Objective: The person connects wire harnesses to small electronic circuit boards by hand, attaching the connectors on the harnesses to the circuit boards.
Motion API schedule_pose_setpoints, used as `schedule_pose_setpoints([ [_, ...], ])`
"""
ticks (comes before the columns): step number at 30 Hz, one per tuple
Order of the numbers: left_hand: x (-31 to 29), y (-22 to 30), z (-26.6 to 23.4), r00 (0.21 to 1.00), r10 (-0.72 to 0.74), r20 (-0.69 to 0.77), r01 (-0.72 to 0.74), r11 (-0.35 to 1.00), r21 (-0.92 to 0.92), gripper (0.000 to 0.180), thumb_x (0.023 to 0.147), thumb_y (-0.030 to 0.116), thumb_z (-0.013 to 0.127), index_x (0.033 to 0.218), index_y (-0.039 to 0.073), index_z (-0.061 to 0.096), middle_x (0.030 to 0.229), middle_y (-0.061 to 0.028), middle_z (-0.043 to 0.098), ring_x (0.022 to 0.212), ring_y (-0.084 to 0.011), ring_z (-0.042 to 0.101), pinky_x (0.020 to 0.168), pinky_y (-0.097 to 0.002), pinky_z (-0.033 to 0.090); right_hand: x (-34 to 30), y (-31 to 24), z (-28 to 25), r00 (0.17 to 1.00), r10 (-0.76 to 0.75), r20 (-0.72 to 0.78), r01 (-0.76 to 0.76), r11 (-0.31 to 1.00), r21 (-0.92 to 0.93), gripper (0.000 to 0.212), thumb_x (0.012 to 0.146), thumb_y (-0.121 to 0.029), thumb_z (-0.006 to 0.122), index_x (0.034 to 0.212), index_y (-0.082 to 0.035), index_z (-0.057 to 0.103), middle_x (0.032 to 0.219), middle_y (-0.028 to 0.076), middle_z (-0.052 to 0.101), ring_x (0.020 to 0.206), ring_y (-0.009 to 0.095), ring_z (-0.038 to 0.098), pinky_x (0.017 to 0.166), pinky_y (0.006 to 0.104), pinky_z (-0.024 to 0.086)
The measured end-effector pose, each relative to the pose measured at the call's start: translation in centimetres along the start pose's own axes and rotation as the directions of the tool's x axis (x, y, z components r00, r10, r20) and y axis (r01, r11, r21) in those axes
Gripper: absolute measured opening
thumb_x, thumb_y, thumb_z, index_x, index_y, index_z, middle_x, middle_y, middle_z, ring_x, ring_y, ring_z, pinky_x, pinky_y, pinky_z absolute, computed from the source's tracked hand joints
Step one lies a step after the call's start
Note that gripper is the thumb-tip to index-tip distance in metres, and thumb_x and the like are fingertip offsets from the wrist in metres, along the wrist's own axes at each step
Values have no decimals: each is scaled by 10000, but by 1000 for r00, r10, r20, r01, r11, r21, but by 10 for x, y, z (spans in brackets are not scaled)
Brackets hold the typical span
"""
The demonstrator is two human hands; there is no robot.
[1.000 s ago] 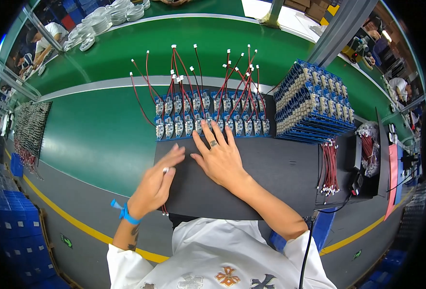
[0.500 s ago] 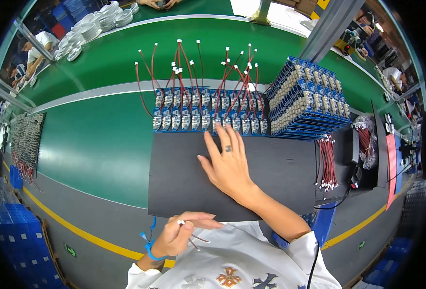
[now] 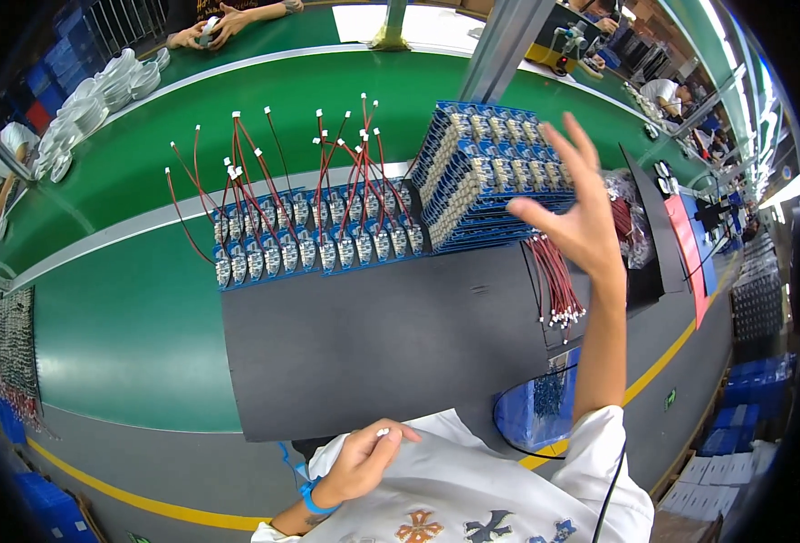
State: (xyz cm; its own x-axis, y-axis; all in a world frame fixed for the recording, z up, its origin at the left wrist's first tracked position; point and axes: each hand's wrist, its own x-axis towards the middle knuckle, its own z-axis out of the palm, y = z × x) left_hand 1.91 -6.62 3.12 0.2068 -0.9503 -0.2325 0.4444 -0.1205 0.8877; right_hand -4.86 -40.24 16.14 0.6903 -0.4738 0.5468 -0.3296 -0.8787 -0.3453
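Note:
My left hand [image 3: 364,466] is closed low in front of my shirt. A small white connector [image 3: 383,433] shows between its thumb and fingers; the rest of that cable is hidden. Raised at the right, my right hand [image 3: 581,213] is open with fingers spread and nothing in it. It covers the right side of a tall stack of blue circuit board panels [image 3: 472,181]; whether it touches them I cannot tell. Left of the stack, more blue board panels [image 3: 318,258] lie in rows, several red-and-black cables [image 3: 246,185] standing up from them with white plugs on top.
A black mat [image 3: 382,353] covers the near bench. A bundle of red cables [image 3: 558,285] lies at its right, near a bagged bundle [image 3: 631,217]. A metal post [image 3: 504,54] rises behind the stack. Across the green bench, another person's hands [image 3: 214,32] hold a small object.
My right hand has left the laid-out boards and gone right and up to the stack, fingers spreading. The view has turned rightward. My left hand keeps its pinch, its fingers more curled.

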Motion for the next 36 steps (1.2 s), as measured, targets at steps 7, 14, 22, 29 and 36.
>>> schedule_pose_setpoints([
  [7, -1, 6, 3, 999, 54, -9, -53, 998, 31, 253, 974, 125, 405, 1002, -11, 616, 551, 69, 338, 509, -24, 257, 473, -222, 224, 8, 29, -6, 945, -6, 327, 63, 984, -164, 687, 702, -343, 764, 1301, -125, 508, 1428, 179, 356, 1325, 386, 307, 1062, 438, 299],
  [14, -6, -2, -2, 997, 37, -62, -37, 999, -5, 262, 977, 127, 393, 1005, -9, 616, 555, 70, 340, 518, -23, 260, 479, -217, 234, 12, 25, -12, 980, -132, 148, 159, 969, -190, 436, 759, -178, 687, 1171, -76, 588, 1186, 156, 587, 1113, 326, 541, 932, 394, 428],
  [22, -7, -2, 2, 999, 38, -24, -37, 999, 8, 265, 982, 139, 390, 1003, -2, 613, 560, 69, 331, 521, -26, 260, 483, -216, 236, 9, 24, -9, 953, -295, 72, 299, 871, -389, 452, 708, -39, 624, 1156, -85, 584, 1077, 89, 621, 998, 286, 581, 829, 374, 480],
  [29, -17, -4, -1, 997, 21, -79, -26, 998, -59, 262, 982, 142, 392, 1007, -3, 610, 559, 63, 327, 525, -26, 266, 479, -216, 229, -4, -23, -42, 865, -477, -157, 358, 805, -474, 452, 675, 45, 581, 1109, -76, 620, 1105, 148, 618, 1022, 332, 587, 897, 395, 466],
  [36, -42, 9, -6, 923, -68, 378, 13, 989, 145, 235, 987, 203, 406, 1074, 71, 580, 524, -68, 419, 451, -153, 414, 470, -298, 321, -112, -97, 14, 859, -421, 292, 431, 902, 33, 339, 712, -107, 615, 1046, -144, 665, 1105, 122, 608, 977, 301, 582, 841, 436, 489],
])
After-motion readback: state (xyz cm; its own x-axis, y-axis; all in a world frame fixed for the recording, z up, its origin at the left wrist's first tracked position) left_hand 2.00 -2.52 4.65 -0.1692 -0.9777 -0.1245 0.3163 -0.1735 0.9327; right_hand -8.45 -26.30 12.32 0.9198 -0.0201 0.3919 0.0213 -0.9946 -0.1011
